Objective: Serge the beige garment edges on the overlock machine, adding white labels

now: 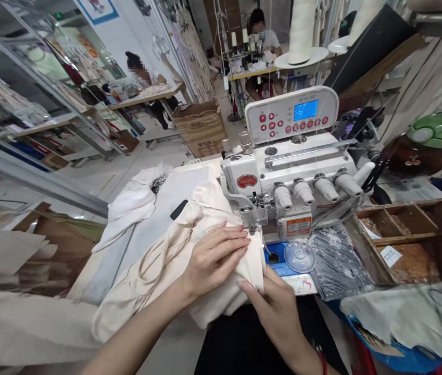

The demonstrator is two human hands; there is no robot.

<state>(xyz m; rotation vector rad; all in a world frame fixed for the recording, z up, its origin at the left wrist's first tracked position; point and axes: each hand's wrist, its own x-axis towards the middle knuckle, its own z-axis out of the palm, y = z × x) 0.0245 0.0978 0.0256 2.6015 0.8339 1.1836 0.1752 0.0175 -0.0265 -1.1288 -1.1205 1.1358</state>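
Note:
A cream garment (209,208) lies bunched on the table in front of a white overlock sewing machine (302,156), with its edge close to the presser foot. My left hand (216,255) rests flat on the cloth, fingers stretched out toward the needle area. At the near right edge of the cloth, my right hand (275,302) pinches the fabric between thumb and fingers. A long looped cream strap (154,260) trails off to the left. The stitching point itself is partly hidden by the machine's guard.
A divided wooden tray (384,239) sits right of the machine, above a blue bin (412,354) with cloth scraps. White cloth (130,203) is heaped on the table's left. Thread cones (302,31) stand behind. Two people work at machines farther back, near a cardboard box (199,127).

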